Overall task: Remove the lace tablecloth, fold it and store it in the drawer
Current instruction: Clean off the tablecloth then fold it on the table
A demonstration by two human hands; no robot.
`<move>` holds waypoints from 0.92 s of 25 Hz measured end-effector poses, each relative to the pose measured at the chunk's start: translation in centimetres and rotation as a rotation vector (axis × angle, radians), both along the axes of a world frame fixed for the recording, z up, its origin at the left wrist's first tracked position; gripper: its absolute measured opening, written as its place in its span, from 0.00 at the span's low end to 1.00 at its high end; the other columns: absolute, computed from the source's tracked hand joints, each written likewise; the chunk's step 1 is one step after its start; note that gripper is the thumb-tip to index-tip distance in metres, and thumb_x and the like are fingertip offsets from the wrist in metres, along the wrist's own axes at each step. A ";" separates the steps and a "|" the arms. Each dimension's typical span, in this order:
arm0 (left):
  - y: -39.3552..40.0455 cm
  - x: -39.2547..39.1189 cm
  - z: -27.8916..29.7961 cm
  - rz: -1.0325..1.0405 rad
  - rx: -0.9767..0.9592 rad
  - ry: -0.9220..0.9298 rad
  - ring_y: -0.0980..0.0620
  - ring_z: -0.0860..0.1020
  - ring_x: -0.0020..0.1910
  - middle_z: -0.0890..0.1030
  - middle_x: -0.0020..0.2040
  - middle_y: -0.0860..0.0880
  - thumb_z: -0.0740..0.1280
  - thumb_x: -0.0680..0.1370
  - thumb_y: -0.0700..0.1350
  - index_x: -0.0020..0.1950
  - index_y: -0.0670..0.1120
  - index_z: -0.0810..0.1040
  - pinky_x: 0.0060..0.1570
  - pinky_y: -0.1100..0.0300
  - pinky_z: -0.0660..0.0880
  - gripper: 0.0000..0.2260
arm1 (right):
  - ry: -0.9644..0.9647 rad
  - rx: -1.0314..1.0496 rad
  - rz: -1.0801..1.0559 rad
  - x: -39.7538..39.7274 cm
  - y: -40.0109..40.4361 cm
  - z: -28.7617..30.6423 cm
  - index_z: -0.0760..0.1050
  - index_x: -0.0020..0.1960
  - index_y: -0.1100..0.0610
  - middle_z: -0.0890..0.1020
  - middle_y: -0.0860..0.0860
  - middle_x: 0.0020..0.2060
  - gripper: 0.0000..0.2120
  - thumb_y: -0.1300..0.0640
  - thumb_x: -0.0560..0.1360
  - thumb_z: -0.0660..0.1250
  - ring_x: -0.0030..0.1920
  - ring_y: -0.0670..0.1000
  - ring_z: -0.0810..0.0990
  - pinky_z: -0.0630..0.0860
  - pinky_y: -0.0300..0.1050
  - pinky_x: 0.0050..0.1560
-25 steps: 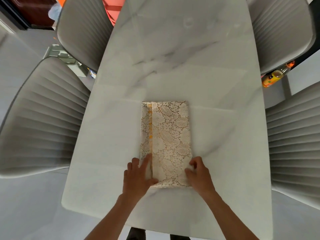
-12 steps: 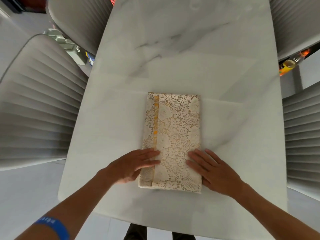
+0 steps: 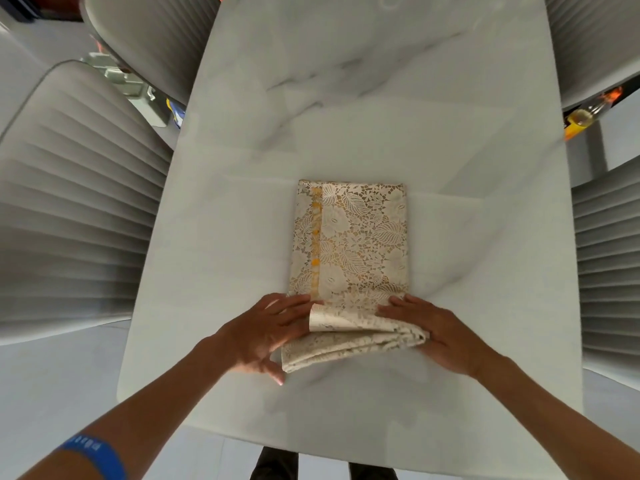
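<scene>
Lace tablecloth (image 3: 349, 244), already folded into a narrow rectangle, lies near the middle of the marble counter (image 3: 381, 116), its near end lifted and curling back over itself. Left hand (image 3: 263, 336) cups the near left corner, fingers laid over the raised layer and thumb down at the counter; right hand (image 3: 440, 336) takes the near right corner with fingers curled over the stacked edges. Both hands have hold of the cloth.

Judging by the openwork and the way the edge droops, the cloth is light, soft and floppy, with several loose layers that could slide apart or snag a fingertip in the holes. Holding both near corners through all layers at once looks like the surest way to carry the end forward for another fold.

Four grey ribbed chairs (image 3: 76, 209) stand close along both long sides of the counter, and a yellow bottle (image 3: 581, 116) shows past the far right chair. Nothing lies on the counter in the path of the fold. No drawer is in sight.
</scene>
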State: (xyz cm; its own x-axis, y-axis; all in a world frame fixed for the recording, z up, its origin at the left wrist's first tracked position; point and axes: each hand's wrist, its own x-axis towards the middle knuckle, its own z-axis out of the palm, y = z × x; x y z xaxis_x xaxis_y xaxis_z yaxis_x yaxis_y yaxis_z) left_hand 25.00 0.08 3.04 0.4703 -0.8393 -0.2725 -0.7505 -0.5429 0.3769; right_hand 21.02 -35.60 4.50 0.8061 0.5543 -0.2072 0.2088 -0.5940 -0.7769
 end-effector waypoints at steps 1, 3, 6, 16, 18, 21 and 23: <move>-0.7 -0.2 0.4 0.110 -0.156 0.011 0.51 0.66 0.73 0.69 0.74 0.53 0.64 0.71 0.66 0.73 0.55 0.66 0.67 0.51 0.69 0.32 | 0.132 0.042 -0.100 0.7 -0.2 0.7 0.76 0.67 0.43 0.80 0.44 0.64 0.20 0.42 0.77 0.62 0.66 0.45 0.76 0.69 0.40 0.66; -2.5 0.5 1.7 0.460 -0.468 0.235 0.61 0.78 0.48 0.82 0.50 0.58 0.68 0.75 0.62 0.57 0.58 0.79 0.45 0.64 0.75 0.14 | 0.394 0.116 -0.256 2.5 -0.4 1.6 0.83 0.55 0.42 0.86 0.47 0.53 0.10 0.47 0.75 0.68 0.51 0.41 0.81 0.74 0.38 0.51; -3.8 4.2 2.7 0.971 -0.396 0.694 0.60 0.68 0.26 0.73 0.26 0.55 0.68 0.74 0.63 0.36 0.52 0.81 0.30 0.63 0.64 0.16 | 0.583 0.250 -0.602 5.3 0.7 1.4 0.84 0.51 0.52 0.86 0.54 0.53 0.08 0.50 0.76 0.69 0.52 0.47 0.84 0.79 0.45 0.54; -6.2 3.3 1.1 1.380 -0.470 0.270 0.52 0.72 0.28 0.74 0.28 0.52 0.64 0.79 0.55 0.34 0.48 0.69 0.32 0.56 0.68 0.18 | 0.156 -0.205 -0.956 6.8 4.9 0.2 0.69 0.38 0.55 0.77 0.50 0.31 0.16 0.46 0.79 0.59 0.35 0.55 0.76 0.68 0.46 0.32; -6.5 3.4 1.4 1.358 -0.430 0.158 0.50 0.76 0.34 0.77 0.35 0.53 0.64 0.80 0.52 0.44 0.49 0.71 0.36 0.55 0.72 0.09 | 0.089 -0.293 -0.958 6.5 5.5 0.3 0.71 0.49 0.56 0.80 0.53 0.43 0.11 0.48 0.80 0.61 0.42 0.59 0.79 0.74 0.49 0.36; -6.1 4.2 1.1 1.018 -0.223 -0.250 0.44 0.77 0.46 0.77 0.54 0.46 0.69 0.77 0.43 0.63 0.48 0.72 0.40 0.50 0.76 0.16 | -0.438 -0.552 -0.569 5.7 4.9 0.3 0.72 0.62 0.58 0.76 0.58 0.63 0.14 0.60 0.77 0.62 0.56 0.62 0.77 0.78 0.59 0.50; -4.9 5.1 0.2 0.602 -0.137 -0.469 0.40 0.77 0.53 0.78 0.61 0.43 0.74 0.71 0.38 0.64 0.47 0.76 0.46 0.49 0.76 0.23 | -0.630 -0.545 -0.199 5.3 3.4 -0.3 0.76 0.64 0.61 0.75 0.59 0.68 0.18 0.64 0.75 0.62 0.67 0.63 0.74 0.73 0.61 0.63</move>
